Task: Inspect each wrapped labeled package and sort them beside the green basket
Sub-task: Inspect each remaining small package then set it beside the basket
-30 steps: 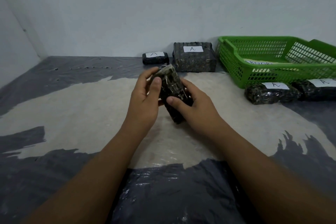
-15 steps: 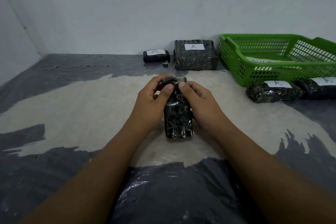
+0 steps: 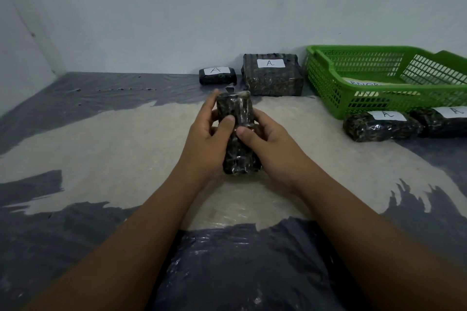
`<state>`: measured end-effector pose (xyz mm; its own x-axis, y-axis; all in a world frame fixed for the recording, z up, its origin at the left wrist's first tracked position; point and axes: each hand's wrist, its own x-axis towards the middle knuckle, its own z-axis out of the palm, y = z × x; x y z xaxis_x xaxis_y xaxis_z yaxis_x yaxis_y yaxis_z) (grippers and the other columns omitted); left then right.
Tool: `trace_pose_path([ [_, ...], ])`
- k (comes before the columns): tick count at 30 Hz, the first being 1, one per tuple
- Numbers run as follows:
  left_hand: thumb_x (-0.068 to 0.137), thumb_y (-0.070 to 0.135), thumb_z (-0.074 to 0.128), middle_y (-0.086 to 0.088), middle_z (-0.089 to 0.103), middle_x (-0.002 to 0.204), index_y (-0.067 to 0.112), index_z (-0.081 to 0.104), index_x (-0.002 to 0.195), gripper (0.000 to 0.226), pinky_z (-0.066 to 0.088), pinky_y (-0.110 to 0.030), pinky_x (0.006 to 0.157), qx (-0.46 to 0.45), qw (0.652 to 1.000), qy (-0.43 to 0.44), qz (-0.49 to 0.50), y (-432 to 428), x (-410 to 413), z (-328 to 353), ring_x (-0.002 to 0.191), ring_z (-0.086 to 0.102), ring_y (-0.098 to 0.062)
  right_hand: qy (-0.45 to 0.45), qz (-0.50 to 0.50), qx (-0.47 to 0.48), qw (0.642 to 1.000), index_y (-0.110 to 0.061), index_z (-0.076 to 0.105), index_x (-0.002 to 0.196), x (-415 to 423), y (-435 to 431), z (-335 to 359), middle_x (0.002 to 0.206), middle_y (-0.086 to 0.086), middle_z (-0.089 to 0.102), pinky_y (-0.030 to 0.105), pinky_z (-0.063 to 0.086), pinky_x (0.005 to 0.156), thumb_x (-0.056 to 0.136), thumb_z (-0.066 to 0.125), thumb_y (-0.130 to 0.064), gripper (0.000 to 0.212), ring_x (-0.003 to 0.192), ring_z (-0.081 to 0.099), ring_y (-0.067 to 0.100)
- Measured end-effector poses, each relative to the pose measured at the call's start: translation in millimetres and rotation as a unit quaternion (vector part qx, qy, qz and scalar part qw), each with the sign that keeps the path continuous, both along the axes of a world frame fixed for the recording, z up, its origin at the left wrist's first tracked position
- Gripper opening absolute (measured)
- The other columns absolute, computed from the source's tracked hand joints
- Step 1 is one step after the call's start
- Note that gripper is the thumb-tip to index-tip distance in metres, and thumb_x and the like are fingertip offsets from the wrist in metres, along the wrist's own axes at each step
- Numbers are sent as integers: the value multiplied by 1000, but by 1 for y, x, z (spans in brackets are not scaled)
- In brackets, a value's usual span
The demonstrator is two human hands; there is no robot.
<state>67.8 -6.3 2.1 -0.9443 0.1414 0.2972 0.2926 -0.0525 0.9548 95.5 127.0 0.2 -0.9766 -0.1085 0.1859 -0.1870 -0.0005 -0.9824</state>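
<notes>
Clamping both grips, left hand [image 3: 205, 141] and right hand [image 3: 270, 145], round wrapped package [image 3: 235, 108], likely searching for its label.

The left hand [image 3: 206, 141] and the right hand [image 3: 274, 145] are bare. The left forearm [image 3: 131, 230] and right forearm [image 3: 353, 222] are uncovered also. The thumbnails look short.
</notes>
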Motion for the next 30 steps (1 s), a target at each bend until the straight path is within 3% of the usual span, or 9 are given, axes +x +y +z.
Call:
trace_pose_path([
  [4, 98, 12, 50, -6, 66, 117, 26, 46, 137, 42, 54, -25, 81, -29, 999, 3, -28, 1, 0, -1, 100, 67, -13, 25, -32, -36, 999, -30, 53, 128, -2, 1, 4, 117, 3, 70, 24, 56, 83, 100, 51, -14, 32, 104, 69, 12],
  [8, 98, 10, 48, -1, 67, 115, 21, 49, 136, 40, 54, -21, 78, -40, 998, 36, 26, -1, 0, 0, 94, 68, -6, 11, 20, 24, 999, -42, 52, 126, -2, 2, 2, 122, 1, 67, 35, 54, 95, 96, 57, -24, 35, 111, 65, 13],
  [11, 98, 11, 50, -1, 68, 112, 26, 48, 134, 39, 55, -21, 74, -25, 999, 31, 29, -3, -1, 1, 89, 69, -4, 24, -25, 86, 996, -28, 53, 131, 0, 0, 2, 116, -1, 70, 30, 55, 93, 97, 57, -17, 37, 106, 66, 10],
  [15, 98, 14, 50, 6, 69, 106, 25, 50, 132, 36, 52, -15, 78, -83, 995, 38, -42, -2, 1, -1, 95, 67, -2, 16, -69, 43, 997, -22, 56, 127, -4, 3, 4, 113, 0, 71, 31, 55, 94, 98, 55, -18, 29, 104, 68, 10],
  [17, 97, 13, 50, 6, 68, 110, 31, 51, 126, 34, 52, -17, 83, -105, 992, 61, -43, -1, 2, -2, 100, 66, -5, 0, -48, 36, 998, -28, 56, 126, -6, 7, 2, 117, -1, 70, 39, 53, 98, 98, 54, -24, 28, 109, 67, 15],
  [19, 97, 12, 50, 6, 68, 110, 33, 50, 125, 35, 53, -21, 85, -103, 992, 71, -24, -1, 1, -3, 100, 66, -7, -30, -2, 13, 999, -30, 53, 130, -5, 9, 2, 120, 2, 68, 36, 53, 92, 98, 53, -22, 33, 109, 67, 18],
  [23, 98, 11, 49, 5, 67, 109, 32, 51, 124, 33, 57, -34, 84, -78, 995, 52, 15, 1, -2, -5, 99, 68, -13, -35, 14, 40, 999, -32, 55, 130, -2, 12, -3, 93, 0, 72, 29, 54, 79, 91, 64, -13, 44, 83, 68, 9],
  [26, 99, 11, 47, 1, 69, 104, 26, 53, 126, 32, 58, -29, 75, -47, 999, 20, -11, -1, -2, -3, 91, 70, -11, -37, -7, 9, 999, -24, 56, 127, -2, 10, -3, 69, -7, 67, 30, 55, 80, 90, 65, -6, 42, 74, 65, 10],
  [30, 97, 6, 48, 0, 69, 104, 30, 52, 127, 38, 58, -31, 80, -53, 998, 14, -25, -2, -2, -2, 93, 70, -13, -58, -7, -3, 998, -19, 56, 130, -2, 9, -1, 80, 4, 65, 30, 53, 75, 92, 62, -8, 40, 77, 60, 17],
])
